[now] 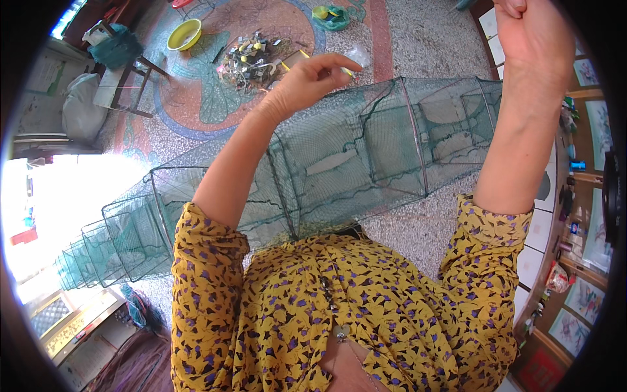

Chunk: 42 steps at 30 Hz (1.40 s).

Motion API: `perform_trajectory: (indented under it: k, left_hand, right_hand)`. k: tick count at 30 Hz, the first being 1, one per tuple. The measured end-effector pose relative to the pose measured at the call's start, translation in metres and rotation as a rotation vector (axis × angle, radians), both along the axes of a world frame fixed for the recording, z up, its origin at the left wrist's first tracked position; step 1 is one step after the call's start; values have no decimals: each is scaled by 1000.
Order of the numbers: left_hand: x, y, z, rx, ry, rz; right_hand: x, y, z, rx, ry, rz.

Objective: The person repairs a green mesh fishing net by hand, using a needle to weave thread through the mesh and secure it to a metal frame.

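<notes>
A: Head view — position of left hand?
B: Raised above long green folding net trap; fingers curled together, thumb meeting fingertips. Pinch on anything — cannot tell; perhaps a thin line, too fine to resolve.
A: Right hand?
B: Raised higher, near upper edge; closed into a fist, contents hidden.
A: Trap relative to both hands?
B: Below and between them, stretched across speckled floor from lower left to upper right, wire frames upright, mesh taut. No visible contact with either hand.
A: Surroundings?
B: Yellow basin and pile of small parts beyond left hand, well apart from trap.
</notes>
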<state>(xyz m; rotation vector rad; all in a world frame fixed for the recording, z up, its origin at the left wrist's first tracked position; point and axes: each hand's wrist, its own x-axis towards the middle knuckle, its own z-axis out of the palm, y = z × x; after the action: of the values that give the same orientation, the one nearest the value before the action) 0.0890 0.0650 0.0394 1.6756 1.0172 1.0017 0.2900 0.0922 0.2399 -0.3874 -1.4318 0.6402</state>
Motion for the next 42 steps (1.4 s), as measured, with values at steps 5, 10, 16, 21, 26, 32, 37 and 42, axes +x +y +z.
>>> perform_trajectory:
  k: [5,10,16,21,26,32,37,42]
  left_hand:
    - [-4,8,6,-33,-32,-69]
    - [-10,21,19,-214,54,75]
    - [-6,38,7,-431,-164,135]
    - [-16,25,9,-511,-289,183]
    - [-18,19,6,-500,-248,172]
    - [-16,13,0,-530,-123,177]
    - [-9,8,-1,-472,21,162]
    - [-4,3,1,-316,-45,197]
  right_hand:
    - [8,-6,-23,36,-237,-62]
    - [14,-41,-81,-195,-860,8]
    - [15,-47,-154,-369,-1319,-187]
    - [-4,-50,-162,-379,-1347,-281]
    - [-12,-48,-170,-400,-1301,-315]
    - [-24,-48,-171,-490,-1269,-323]
    - [-30,-47,-175,-450,-1209,-320]
    - [-34,-58,-165,-310,-1088,-366]
